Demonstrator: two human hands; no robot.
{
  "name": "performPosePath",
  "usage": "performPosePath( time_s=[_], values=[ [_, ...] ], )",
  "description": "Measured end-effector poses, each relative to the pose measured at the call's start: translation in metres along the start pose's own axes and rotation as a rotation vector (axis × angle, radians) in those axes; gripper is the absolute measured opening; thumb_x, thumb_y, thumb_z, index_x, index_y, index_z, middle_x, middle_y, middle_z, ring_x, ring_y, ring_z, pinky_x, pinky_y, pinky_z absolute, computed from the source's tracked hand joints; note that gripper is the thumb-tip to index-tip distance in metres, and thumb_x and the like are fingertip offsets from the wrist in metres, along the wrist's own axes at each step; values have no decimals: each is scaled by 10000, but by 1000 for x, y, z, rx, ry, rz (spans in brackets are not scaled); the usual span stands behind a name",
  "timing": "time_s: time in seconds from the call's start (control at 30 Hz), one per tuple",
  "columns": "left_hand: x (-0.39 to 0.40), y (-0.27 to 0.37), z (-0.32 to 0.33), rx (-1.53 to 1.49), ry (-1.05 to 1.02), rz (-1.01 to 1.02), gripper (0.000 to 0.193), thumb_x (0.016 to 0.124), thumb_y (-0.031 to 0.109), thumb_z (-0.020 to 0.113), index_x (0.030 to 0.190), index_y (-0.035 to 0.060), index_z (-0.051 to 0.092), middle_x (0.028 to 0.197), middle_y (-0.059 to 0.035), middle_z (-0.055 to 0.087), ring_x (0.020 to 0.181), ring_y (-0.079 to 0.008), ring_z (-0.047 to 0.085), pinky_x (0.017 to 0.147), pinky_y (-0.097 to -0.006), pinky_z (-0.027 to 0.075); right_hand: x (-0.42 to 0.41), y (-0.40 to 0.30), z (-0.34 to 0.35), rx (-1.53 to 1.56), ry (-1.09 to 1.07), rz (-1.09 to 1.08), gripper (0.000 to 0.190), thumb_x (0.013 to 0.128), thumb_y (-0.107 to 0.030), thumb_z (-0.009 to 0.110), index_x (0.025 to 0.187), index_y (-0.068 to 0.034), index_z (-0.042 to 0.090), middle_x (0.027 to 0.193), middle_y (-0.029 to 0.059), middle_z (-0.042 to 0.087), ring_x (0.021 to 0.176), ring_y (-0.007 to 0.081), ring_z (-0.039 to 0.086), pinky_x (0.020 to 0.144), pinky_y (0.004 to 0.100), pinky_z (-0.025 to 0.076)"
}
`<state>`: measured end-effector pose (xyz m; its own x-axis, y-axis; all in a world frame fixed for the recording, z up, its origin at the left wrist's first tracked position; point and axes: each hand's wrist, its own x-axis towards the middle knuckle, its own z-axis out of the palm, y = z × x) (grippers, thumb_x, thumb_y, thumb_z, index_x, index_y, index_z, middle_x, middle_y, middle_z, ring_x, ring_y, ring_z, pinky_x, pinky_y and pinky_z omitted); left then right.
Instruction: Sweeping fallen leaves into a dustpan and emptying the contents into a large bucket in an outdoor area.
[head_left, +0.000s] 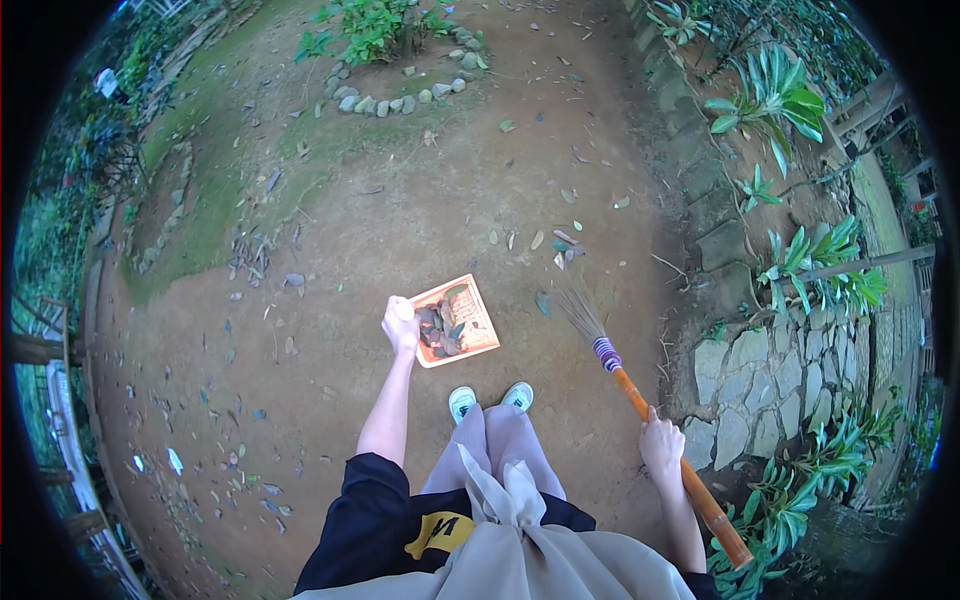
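Note:
My left hand (401, 324) grips the handle of an orange plastic dustpan (480, 330), whose pale handle end shows above the fist. Dry brown leaves (441, 327) and a few green ones lie inside the pan, mostly towards its left side. In my right hand (663, 448) is the bamboo handle of a stick broom (630, 394), bound with purple and white cord. Its thin bristles (583, 311) point forward and left, to the right of the pan. A bluish leaf (543, 303) lies beside the bristle tips, and a small cluster of leaves (568, 249) lies just beyond them.
Bare earth (360, 225) with scattered leaves surrounds my shoes (463, 403). Ahead, a ring of stones (382, 107) encloses a leafy shrub (371, 26). Along the right run green plants (814, 259) and a flat-stone wall (757, 386). More fallen leaves (255, 259) lie to the left.

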<state>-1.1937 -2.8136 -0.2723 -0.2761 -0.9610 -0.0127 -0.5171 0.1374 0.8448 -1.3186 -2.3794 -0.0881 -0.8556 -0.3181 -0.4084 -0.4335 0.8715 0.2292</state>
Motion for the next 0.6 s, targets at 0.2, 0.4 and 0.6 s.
performPosePath(
  time_s=[0.2, 0.4, 0.6],
  values=[
    [-20, 6, 37, 15, -8, 6, 268, 582, -89, 609, 762, 61, 481, 688, -64, 571, 682, -179, 590, 638, -311, 467, 2, -9, 42, -74, -74, -3, 322, 821, -200, 492, 1127, -108, 533, 718, 118, 619, 670, 265, 636, 587, 366, 515],
    [-36, 0, 32, -8, -10, 2, 250, 590, -86, 590, 756, 65, 480, 689, -68, 575, 670, -188, 593, 631, -325, 468, -35, 1, -2, 214, -206, 59, 330, 803, -265, 509, 1107, -147, 559, 822, 186, 622, 729, 355, 607, 705, 435, 483],
    [-43, 4, 34, -2, -30, 13, 242, 599, -76, 596, 754, 65, 476, 689, -72, 574, 665, -200, 593, 628, -329, 468, -22, -17, 13, 147, -147, 73, 355, 815, -265, 508, 1140, -123, 527, 739, 177, 619, 706, 330, 618, 646, 421, 500]
  ],
)
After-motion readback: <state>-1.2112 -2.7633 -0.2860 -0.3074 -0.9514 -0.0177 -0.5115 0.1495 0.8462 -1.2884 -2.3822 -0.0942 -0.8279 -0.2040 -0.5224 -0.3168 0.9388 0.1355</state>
